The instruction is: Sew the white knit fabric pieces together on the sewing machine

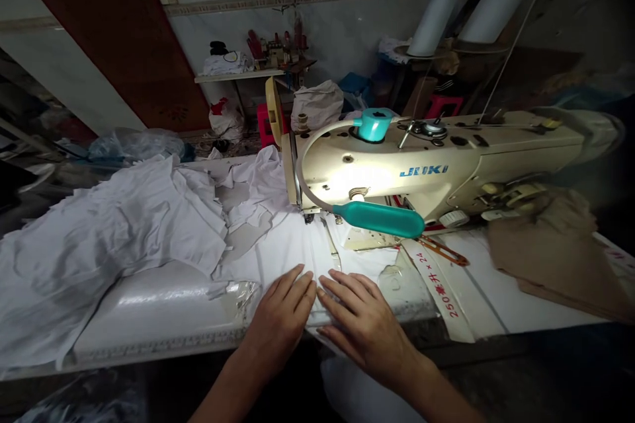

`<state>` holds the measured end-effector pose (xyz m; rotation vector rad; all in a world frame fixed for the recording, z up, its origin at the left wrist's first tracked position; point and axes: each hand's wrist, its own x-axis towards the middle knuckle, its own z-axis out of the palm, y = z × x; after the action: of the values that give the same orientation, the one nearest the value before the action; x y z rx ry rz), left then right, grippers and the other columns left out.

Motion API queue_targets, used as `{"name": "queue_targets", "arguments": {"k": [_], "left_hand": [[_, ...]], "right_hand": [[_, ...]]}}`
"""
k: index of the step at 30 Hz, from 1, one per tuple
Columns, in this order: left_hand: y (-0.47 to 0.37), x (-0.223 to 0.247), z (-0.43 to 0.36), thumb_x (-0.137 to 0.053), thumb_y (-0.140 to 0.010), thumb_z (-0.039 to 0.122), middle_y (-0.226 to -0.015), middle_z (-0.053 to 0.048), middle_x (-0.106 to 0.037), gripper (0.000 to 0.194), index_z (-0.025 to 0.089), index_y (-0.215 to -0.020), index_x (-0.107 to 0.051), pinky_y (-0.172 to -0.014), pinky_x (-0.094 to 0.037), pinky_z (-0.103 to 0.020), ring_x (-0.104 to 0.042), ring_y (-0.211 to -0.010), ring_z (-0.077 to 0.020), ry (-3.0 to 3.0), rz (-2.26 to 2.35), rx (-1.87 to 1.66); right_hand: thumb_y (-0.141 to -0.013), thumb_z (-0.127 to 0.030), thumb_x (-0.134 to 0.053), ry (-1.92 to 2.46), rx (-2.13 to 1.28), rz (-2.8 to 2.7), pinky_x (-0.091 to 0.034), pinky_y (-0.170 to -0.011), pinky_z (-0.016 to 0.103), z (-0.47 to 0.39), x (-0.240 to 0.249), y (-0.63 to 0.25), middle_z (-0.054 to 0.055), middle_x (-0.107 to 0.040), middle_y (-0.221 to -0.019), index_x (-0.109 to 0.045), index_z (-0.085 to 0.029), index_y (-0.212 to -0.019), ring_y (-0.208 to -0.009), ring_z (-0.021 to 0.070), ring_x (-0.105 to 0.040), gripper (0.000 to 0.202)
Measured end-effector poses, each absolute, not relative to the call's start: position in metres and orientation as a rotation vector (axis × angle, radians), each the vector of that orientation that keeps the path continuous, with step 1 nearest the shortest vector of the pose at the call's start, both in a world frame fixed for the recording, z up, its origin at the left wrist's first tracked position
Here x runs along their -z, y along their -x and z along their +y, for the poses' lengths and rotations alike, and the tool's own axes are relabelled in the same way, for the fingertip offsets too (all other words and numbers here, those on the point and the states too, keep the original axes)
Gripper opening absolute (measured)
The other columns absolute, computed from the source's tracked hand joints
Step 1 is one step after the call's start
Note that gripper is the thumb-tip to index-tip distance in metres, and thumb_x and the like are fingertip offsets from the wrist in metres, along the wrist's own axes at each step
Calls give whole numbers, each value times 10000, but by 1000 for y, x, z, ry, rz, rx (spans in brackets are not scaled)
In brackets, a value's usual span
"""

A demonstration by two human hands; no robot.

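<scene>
White fabric (285,248) lies over the bed of a cream JUKI sewing machine (377,172) and runs under its needle area. My left hand (282,314) rests flat on the front part of this cloth, fingers stretched toward the machine. Beside it my right hand (360,317) also lies on the cloth, fingers spread, the fingertips of both hands almost meeting. A teal lamp (381,219) on a bent neck hangs in front of the machine arm and partly covers it. The needle and presser foot are too small to make out clearly.
A heap of white cut fabric (124,218) covers the table's left side. On the right are folded brown cloth (555,258), an orange-handled tool (444,250) and a strip of printed cardboard (436,291). Large thread cones (431,23) stand behind the machine.
</scene>
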<state>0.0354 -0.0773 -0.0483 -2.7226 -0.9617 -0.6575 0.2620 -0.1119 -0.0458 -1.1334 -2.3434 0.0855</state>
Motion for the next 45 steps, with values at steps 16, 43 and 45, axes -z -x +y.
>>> {"name": "queue_targets", "arguments": {"k": [16, 43, 45], "left_hand": [[-30, 51, -44, -483, -1002, 79, -1483, -142, -621, 437, 79, -1425, -594, -1073, -563, -457, -521, -1438, -336, 2731, -1048, 404], [-12, 60, 40, -440, -933, -27, -1620, -95, -481, 667, 199, -1561, -452, -1218, -411, -419, -349, -1558, -253, 2824, -1088, 406], [-13, 61, 43, -445, -957, -1, -1617, -105, -483, 639, 194, -1566, -445, -1219, -408, -420, -368, -1549, -253, 2808, -1108, 398]], "right_hand": [[-1056, -412, -569, 1259, -130, -2365, -430, -1161, 568, -72, 37, -256, 121, -604, -1503, -604, -194, -1461, -1431, 327, -507, 461], [-1078, -425, -510, 1492, -77, -2262, -427, -1138, 556, -23, 40, -240, 144, -556, -1538, -585, -227, -1494, -1436, 355, -465, 467], [-1076, -429, -510, 1485, -76, -2242, -437, -1129, 547, -22, 42, -242, 159, -593, -1491, -605, -218, -1472, -1414, 349, -492, 459]]}}
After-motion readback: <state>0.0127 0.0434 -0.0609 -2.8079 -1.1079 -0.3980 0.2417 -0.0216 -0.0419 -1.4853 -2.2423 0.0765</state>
